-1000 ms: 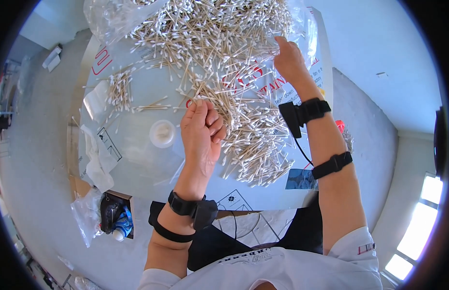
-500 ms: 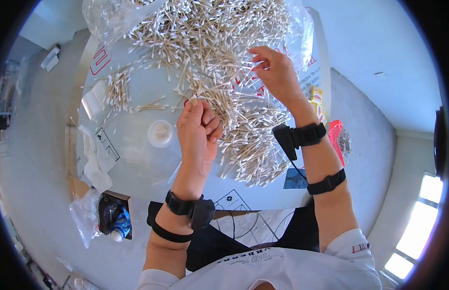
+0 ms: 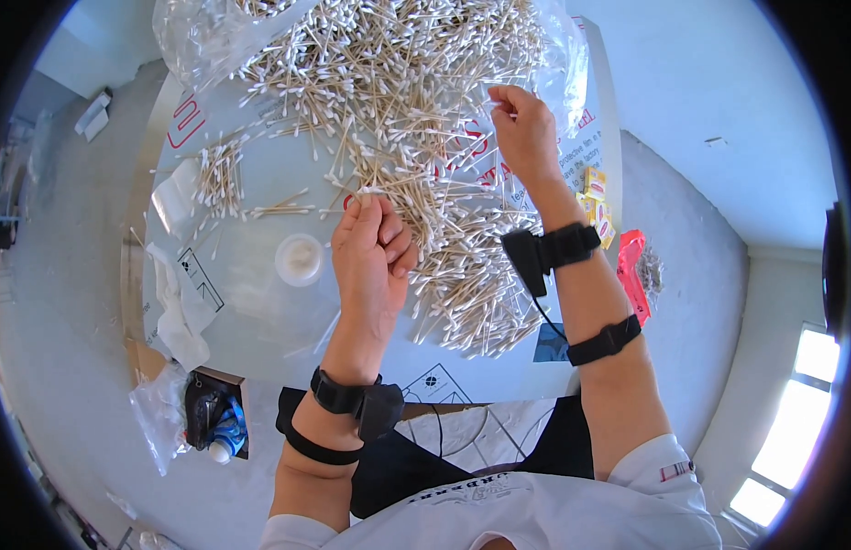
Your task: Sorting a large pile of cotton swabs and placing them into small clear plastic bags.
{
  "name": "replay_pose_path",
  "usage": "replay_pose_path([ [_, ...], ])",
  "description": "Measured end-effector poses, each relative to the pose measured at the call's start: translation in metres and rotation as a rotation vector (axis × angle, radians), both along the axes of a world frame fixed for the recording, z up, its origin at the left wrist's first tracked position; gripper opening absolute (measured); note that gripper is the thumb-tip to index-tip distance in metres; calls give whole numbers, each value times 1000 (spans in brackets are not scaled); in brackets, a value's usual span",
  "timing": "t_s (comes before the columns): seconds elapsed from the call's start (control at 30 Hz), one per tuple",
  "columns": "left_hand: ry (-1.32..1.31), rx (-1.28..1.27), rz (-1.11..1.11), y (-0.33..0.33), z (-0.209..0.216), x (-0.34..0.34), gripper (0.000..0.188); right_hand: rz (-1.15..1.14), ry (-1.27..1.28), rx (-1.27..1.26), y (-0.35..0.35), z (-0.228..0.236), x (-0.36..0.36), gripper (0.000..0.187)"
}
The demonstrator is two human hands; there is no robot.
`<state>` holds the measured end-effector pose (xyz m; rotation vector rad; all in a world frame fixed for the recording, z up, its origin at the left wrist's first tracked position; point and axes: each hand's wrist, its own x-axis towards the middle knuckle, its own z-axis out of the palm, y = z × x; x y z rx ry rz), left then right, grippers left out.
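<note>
- Cotton swabs (image 3: 398, 55) fill the upper centre of the frame and spread down its middle; a smaller bunch (image 3: 221, 174) lies at upper left.
- The left hand (image 3: 370, 243), at centre, has thumb and forefinger pressed together; I cannot tell whether a swab is clamped there.
- The right hand (image 3: 526, 137), right of upper centre, has curled fingers; whether their tips meet the thumb is unclear.
- Best, I judge, to pinch sticks lightly mid-length, keeping cotton heads level and untouched.
- Both palms are hidden; the top edge cuts off the swabs' far side.
</note>
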<state>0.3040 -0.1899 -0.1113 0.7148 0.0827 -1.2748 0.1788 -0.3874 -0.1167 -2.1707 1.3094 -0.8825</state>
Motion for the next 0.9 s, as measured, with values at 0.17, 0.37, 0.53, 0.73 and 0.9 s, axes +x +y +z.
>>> replay_pose_path([
  [0.17, -5, -18, -8, -2, 0, -1, 20, 168, 21, -80, -6, -10, 14, 29],
  [0.37, -24, 17, -8, 2, -2, 2, 20, 331, 14, 72, 41, -1, 27, 23],
  [0.53, -16, 0, -1, 2, 2, 1, 19, 176, -95, 2, 27, 1, 18, 15],
  [0.73, -10, -14, -11, -1, -2, -1, 19, -255, 133, -177, -55, 0, 2, 46],
  [0.9, -20, 3, -11, -3, -2, -2, 19, -191, 231, 194, -77, -2, 2, 39],
])
